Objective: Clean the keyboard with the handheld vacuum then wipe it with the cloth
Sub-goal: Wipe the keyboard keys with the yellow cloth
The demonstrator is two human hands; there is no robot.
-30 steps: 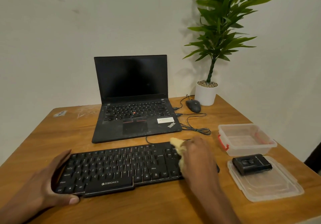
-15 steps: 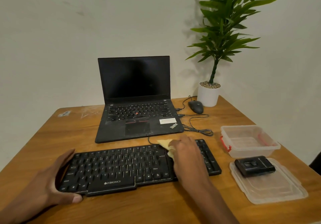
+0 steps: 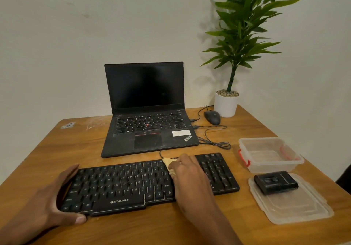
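Observation:
A black keyboard (image 3: 123,184) lies across the near part of the wooden table (image 3: 91,142). My right hand (image 3: 188,176) holds a small yellow cloth (image 3: 169,164) against the keys right of the middle, near the back edge; most of the cloth is hidden under the fingers. My left hand (image 3: 51,201) grips the keyboard's left end, thumb along the front edge and fingers behind it. A small black handheld vacuum (image 3: 275,182) lies on a clear plastic lid (image 3: 296,210) at the right.
An open black laptop (image 3: 146,111) stands behind the keyboard. A clear container with red clips (image 3: 269,154) sits behind the lid. A black mouse (image 3: 212,117), its coiled cable (image 3: 216,142) and a potted plant (image 3: 227,102) occupy the back right corner.
My right hand has slid the cloth leftward across the keys, from over the number pad toward the middle of the keyboard. My left hand has kept its hold on the left end.

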